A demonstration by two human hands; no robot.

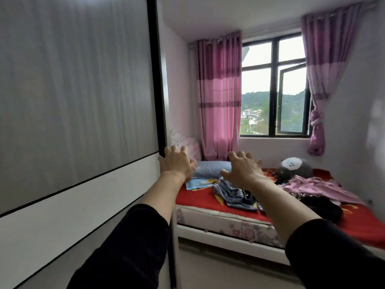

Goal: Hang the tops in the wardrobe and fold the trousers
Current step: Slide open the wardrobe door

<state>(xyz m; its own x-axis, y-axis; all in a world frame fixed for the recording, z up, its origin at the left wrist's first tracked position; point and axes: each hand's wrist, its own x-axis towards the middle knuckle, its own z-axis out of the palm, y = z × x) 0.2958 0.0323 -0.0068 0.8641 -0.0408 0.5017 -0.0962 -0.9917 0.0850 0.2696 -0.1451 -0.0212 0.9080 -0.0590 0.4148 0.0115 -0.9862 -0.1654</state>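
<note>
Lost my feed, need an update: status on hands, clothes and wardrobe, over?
Left hand and right hand empty, fingers spread. Clothes heaped unfolded on bed. Wardrobe door shut, left hand at its edge.

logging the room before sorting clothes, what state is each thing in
wardrobe door: closed across, no interior showing
left hand: open, empty, at the door's edge
right hand: open, empty, above the bed
window: one pane swung open
left curtain: hanging loose
right curtain: knotted back
jeans: crumpled, unfolded
pink garment: crumpled, not hung
black garment: heaped
</note>
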